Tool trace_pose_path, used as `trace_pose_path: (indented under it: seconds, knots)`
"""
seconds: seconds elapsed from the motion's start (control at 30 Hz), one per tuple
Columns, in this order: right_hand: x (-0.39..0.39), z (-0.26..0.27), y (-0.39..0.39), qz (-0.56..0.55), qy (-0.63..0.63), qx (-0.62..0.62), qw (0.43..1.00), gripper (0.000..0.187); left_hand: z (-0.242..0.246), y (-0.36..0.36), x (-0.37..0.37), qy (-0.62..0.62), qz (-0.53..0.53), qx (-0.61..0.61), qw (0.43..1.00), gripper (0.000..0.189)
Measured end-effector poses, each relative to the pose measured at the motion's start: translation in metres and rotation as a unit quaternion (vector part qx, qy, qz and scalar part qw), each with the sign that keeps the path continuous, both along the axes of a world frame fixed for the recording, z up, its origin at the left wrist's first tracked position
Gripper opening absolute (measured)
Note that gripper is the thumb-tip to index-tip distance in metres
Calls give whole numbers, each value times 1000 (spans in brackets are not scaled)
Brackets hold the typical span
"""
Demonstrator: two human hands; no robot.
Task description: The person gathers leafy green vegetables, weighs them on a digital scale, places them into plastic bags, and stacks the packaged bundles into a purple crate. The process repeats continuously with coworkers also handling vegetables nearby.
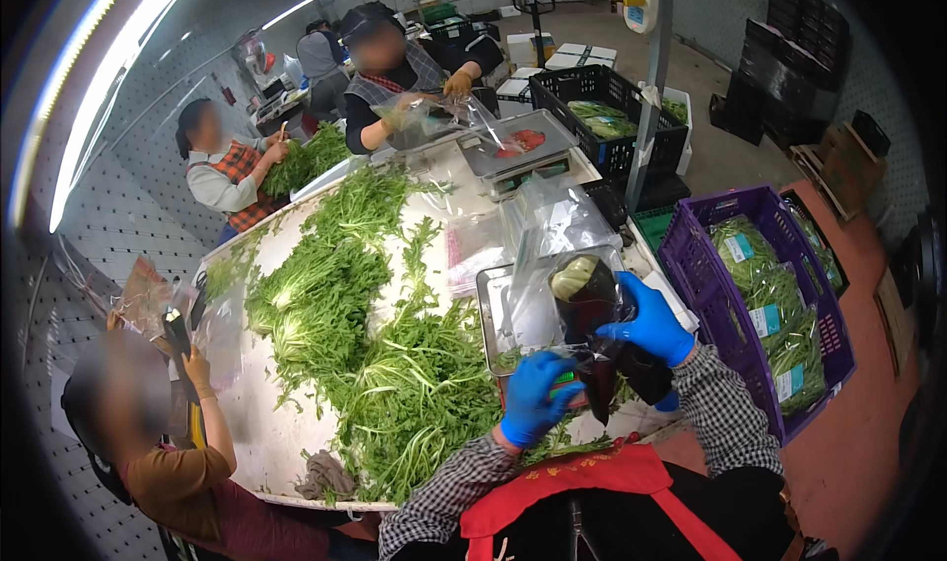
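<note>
My right hand, in a blue glove, grips a clear plastic bag holding dark produce with a pale green end, apparently eggplant. A dark, pointed piece hangs below it, between my hands. My left hand, also gloved in blue, hovers by the lower side of the bag with thumb and fingers apart. Just behind its fingers glows the green display of a scale. The scale's metal tray lies under and beyond the bag. Loose leafy greens are heaped left of my left hand.
Flat plastic bags lie beyond the tray. A purple crate of bagged greens stands at the right, near a metal post. Another scale and a black crate are farther back. Co-workers stand along the table's left and far sides.
</note>
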State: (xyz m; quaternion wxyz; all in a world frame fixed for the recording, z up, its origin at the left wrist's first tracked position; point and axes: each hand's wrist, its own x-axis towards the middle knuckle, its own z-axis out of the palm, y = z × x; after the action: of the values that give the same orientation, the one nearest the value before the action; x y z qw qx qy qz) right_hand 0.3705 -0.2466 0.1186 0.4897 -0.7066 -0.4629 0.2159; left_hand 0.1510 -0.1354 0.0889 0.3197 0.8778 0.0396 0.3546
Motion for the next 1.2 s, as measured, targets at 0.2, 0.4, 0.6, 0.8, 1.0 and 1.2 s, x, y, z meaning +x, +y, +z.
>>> trace_pose_path:
  seconds: [0.2, 0.4, 0.6, 0.8, 1.0, 1.2]
  knots:
    - [4, -5, -15, 46, -49, -54, 996, 73, -81, 82, -28, 150, -221, -719, 641, 77]
    - [5, -22, -22, 101, -78, -117, 985, 72, -95, 126, -14, -90, -124, -726, 671, 61]
    - [12, -56, -22, 70, 33, -97, 992, 69, 0, 151, -12, -240, -163, -606, 741, 62]
    - [2, -55, 7, 3, 79, -113, 990, 69, -61, 113, -10, -106, -116, -692, 705, 99]
    - [-21, -96, 42, 54, 300, -23, 952, 63, -79, 60, 29, 22, -136, -694, 707, 66]
    - [-39, -90, 50, -43, 167, -91, 981, 67, -63, 72, 2, -64, 19, -744, 664, 77]
